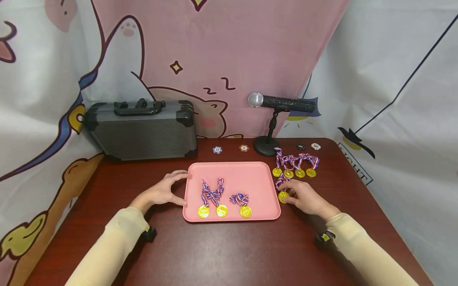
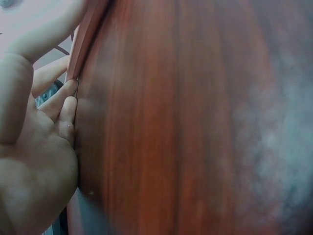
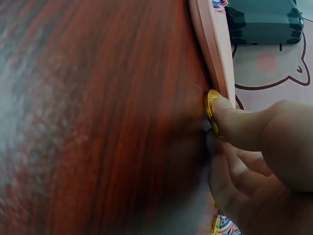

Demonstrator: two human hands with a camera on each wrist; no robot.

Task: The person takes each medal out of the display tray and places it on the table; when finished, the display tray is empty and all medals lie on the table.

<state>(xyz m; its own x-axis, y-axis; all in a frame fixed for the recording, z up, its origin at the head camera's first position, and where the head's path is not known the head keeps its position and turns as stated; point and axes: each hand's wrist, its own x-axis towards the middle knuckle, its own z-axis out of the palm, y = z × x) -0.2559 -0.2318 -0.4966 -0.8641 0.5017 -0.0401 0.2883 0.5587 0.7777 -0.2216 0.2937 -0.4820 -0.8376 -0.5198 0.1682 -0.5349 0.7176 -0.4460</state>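
Gold medal [image 1: 283, 196] on a red-white-blue ribbon: flat on the table, just right of your pink tray [image 1: 232, 171], your right hand [image 1: 305, 197] pinching its disc. Tray: rectangular, level, holding three like medals [image 1: 222, 208] along its near edge; your left hand [image 1: 162, 192] touches its left rim.

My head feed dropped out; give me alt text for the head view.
Right hand pinches a gold medal beside the pink tray, which holds three medals; left hand holds the tray's left edge. Four more medals lie beyond.
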